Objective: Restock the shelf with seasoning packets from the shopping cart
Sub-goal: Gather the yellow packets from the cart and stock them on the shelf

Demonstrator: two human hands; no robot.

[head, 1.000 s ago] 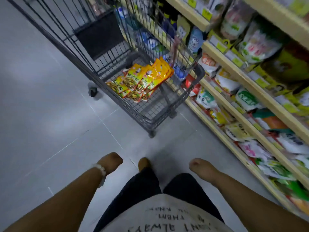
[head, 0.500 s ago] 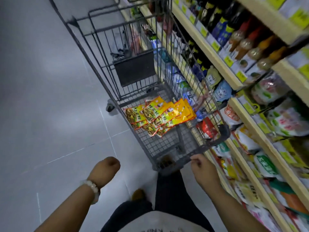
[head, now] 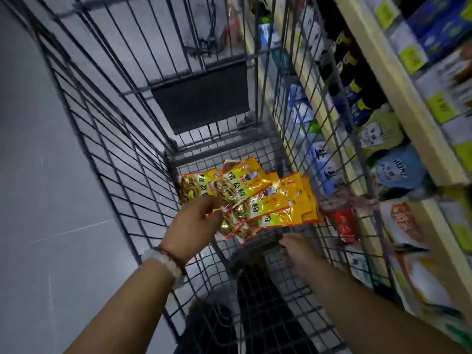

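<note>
Several yellow and orange seasoning packets [head: 270,200] lie fanned out on the floor of the wire shopping cart [head: 122,139]. My left hand [head: 194,223], with a bead bracelet on the wrist, reaches down into the cart, and its curled fingers pinch the near edge of the packets. My right hand [head: 301,254] grips the cart's dark near rim [head: 255,241], just below the packets. The wooden shelf [head: 398,98] runs along the right side, right next to the cart.
The shelf holds dark bottles [head: 357,80] and blue, green and white bags [head: 393,172], with yellow price tags on its edges. A black flap [head: 201,103] hangs at the cart's far end. Grey tiled floor [head: 38,200] lies to the left.
I have come right up to the cart and leaned over it. My left hand rose from my side into the cart onto the packets. My right hand stays on the rim.
</note>
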